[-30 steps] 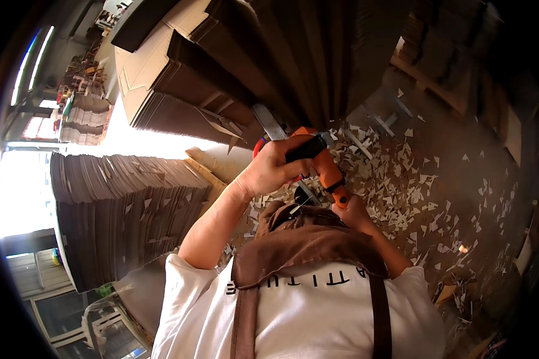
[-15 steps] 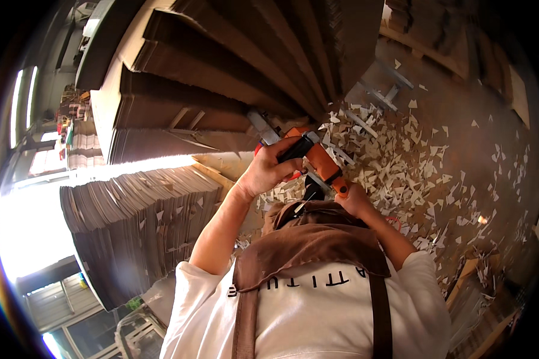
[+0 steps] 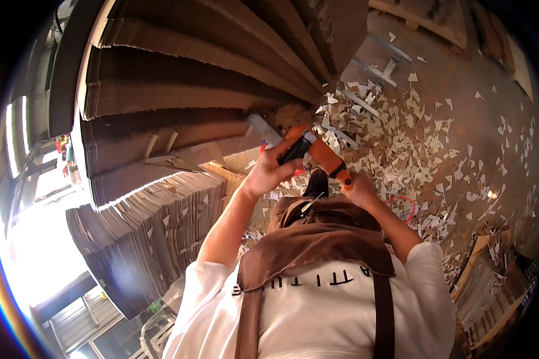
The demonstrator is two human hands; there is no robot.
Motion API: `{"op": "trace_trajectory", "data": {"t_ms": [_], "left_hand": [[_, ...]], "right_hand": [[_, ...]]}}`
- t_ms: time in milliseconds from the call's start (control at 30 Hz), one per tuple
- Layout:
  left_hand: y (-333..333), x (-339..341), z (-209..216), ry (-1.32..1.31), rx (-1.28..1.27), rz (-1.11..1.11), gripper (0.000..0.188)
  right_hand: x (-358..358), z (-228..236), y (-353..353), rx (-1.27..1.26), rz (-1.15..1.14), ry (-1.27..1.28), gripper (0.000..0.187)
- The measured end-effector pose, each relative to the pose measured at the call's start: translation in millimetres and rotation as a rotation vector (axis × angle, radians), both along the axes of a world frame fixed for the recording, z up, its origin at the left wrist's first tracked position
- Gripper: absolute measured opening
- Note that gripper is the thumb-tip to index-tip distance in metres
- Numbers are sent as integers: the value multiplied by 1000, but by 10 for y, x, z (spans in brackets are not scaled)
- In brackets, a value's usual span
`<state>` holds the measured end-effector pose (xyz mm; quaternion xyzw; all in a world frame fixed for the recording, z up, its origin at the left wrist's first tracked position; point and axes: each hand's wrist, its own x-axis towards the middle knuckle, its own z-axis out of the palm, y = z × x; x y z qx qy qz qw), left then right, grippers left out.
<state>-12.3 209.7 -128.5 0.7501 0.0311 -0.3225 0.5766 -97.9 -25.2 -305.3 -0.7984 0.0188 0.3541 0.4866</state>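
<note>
Orange tool (image 3: 326, 157) with a thick black handle (image 3: 297, 148), held out in front of a person's waist and seen from above, slanting from upper left to lower right. Both hands are on it: the left hand (image 3: 271, 172) is wrapped around the black handle, and the right hand (image 3: 360, 189) grips the narrow lower end of the orange body, its fingers partly hidden. A grey metal piece (image 3: 263, 129) sticks out beyond the left hand, toward the stacked cardboard.

The person wears a white T-shirt (image 3: 323, 317) with dark lettering and a brown apron (image 3: 311, 242) with dark shoulder straps. A dark shoe or leg, hard to make out, shows just below the tool.

Above and to the left rises a tall stack of brown cardboard (image 3: 167, 93), its layers fanned in deep ridges. Beneath it at left stands another bundle of sheets (image 3: 156, 224), packed edge to edge, with a glaring white light beside it. On the right, pale scraps (image 3: 401, 140) are strewn thickly over the brown floor (image 3: 461, 128), around some grey metal bars (image 3: 380, 72). A thin red hose (image 3: 412, 209) curves near the right forearm.
</note>
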Motion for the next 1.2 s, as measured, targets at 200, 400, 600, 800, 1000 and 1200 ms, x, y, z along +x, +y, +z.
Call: {"op": "trace_trajectory", "data": {"t_ms": [200,400,600,800,1000,1200], "left_hand": [[-127,32,186,-349,400,-187,47],[-209,-32,-33,-300,699,-104,36],[-138,-9,-423,-301,661,-99,35],[-183,-59,-891,-143,659,-133,40],[-361,-288,-605,-220,600,-158,36],[-260,-109,-306,-271,642,-133,27]], "right_hand": [[-91,158,-26,19,-99,-136,32],[-109,-60,68,-20,-14,-16,35],[-128,-285,51,6,-44,-60,36],[-242,-399,-152,-106,9,16,31],[-522,-147,-291,-55,-31,23,32],[-184,-111,-110,-11,-57,-88,33]]}}
